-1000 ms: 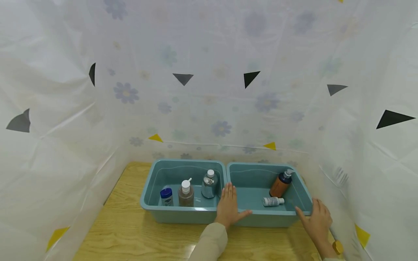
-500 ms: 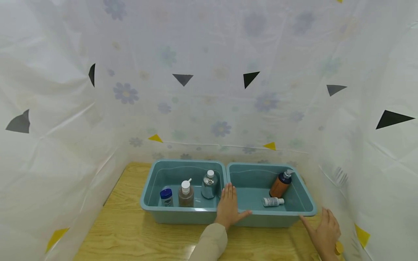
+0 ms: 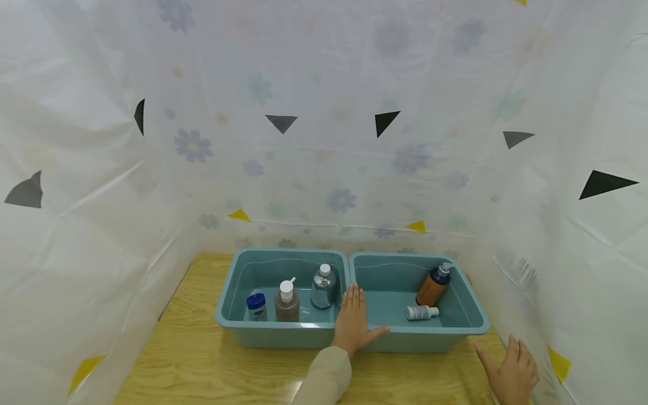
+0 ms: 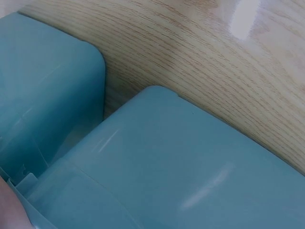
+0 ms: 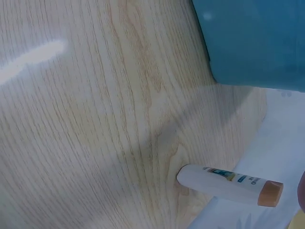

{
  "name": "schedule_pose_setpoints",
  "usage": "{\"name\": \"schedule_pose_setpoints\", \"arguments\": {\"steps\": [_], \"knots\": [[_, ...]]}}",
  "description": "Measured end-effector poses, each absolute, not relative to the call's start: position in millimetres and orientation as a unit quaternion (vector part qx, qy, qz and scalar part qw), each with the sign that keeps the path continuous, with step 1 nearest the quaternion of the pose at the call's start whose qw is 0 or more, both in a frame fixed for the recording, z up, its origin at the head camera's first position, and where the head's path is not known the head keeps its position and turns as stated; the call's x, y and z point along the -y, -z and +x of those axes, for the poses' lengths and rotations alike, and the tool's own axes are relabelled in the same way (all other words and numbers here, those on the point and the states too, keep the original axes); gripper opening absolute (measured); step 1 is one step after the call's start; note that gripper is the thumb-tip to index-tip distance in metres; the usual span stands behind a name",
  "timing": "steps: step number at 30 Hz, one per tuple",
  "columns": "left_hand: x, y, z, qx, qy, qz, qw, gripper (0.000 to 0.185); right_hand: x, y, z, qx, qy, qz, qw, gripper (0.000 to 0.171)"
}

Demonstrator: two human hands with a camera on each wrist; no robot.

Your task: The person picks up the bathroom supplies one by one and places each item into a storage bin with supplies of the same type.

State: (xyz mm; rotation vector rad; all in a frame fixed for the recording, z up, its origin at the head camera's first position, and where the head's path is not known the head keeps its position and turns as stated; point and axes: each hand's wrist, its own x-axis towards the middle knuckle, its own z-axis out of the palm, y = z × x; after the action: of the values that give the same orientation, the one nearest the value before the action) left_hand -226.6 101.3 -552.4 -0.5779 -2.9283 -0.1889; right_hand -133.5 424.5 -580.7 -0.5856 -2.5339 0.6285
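Observation:
Two teal bins stand side by side on a wooden table (image 3: 202,360). My left hand (image 3: 352,323) lies flat, fingers straight, over the rims where the left bin (image 3: 238,270) and the right bin (image 3: 463,298) meet. My right hand (image 3: 511,374) is at the table's right front, fingers spread, holding nothing, apart from the right bin. In the right wrist view a white tube with a tan cap (image 5: 228,185) lies on the table beside the curtain, near the bin's corner (image 5: 252,43). The left wrist view shows only both bins' outer corners (image 4: 167,167).
The left bin holds a blue-capped jar (image 3: 257,306), a brown pump bottle (image 3: 287,302) and a silver bottle (image 3: 323,287). An orange pump bottle (image 3: 432,285) leans in the right bin, and a small white bottle (image 3: 421,312) lies there. A flowered plastic curtain (image 3: 324,140) encloses three sides.
My right hand left the right bin's front corner and drew back toward me, down to the table's right front. The left hand and the bottles stayed put.

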Motion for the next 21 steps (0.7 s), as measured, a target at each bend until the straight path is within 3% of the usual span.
{"name": "schedule_pose_setpoints", "arguments": {"steps": [21], "knots": [[-101.0, 550.0, -226.3, 0.977, 0.071, -0.190, 0.071, 0.104, -441.9, 593.1, -121.0, 0.908, -0.216, -0.312, 0.178, 0.083]]}}
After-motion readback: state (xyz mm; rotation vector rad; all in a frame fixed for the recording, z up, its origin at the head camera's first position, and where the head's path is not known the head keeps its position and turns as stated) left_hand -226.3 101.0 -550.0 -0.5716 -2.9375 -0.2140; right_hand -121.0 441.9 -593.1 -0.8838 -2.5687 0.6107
